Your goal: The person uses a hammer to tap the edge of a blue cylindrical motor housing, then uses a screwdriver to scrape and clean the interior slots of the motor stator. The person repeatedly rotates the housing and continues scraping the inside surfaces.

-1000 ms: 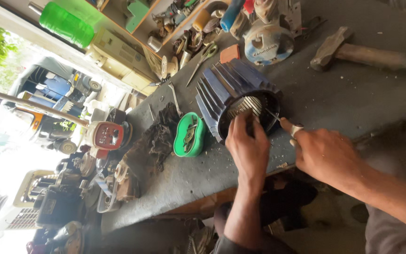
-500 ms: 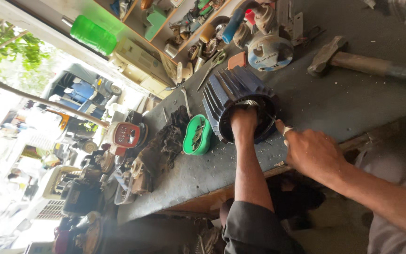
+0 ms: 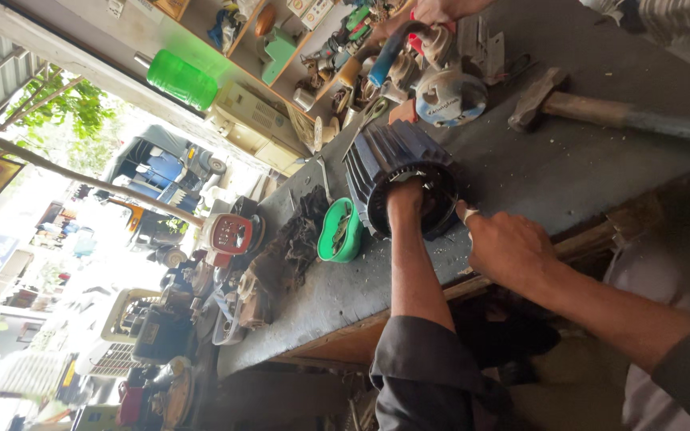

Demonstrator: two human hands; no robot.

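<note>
Head view shows my left hand pushed into the open mouth of the dark finned motor housing, which lies on its side on the grey tabletop. Its fingers are hidden inside the bore, so I cannot tell whether that grip is closed on anything. My right hand sits just beside the rim, its grip pinched together on what looks like a thin pale tool pointing at the opening, though it is too small to be sure. I judge the step in hand to be work on the windings inside the housing. The next move calls for steadying the housing while the tip goes in. Left of the grip lies a green dish; beyond it, a hammer.
</note>
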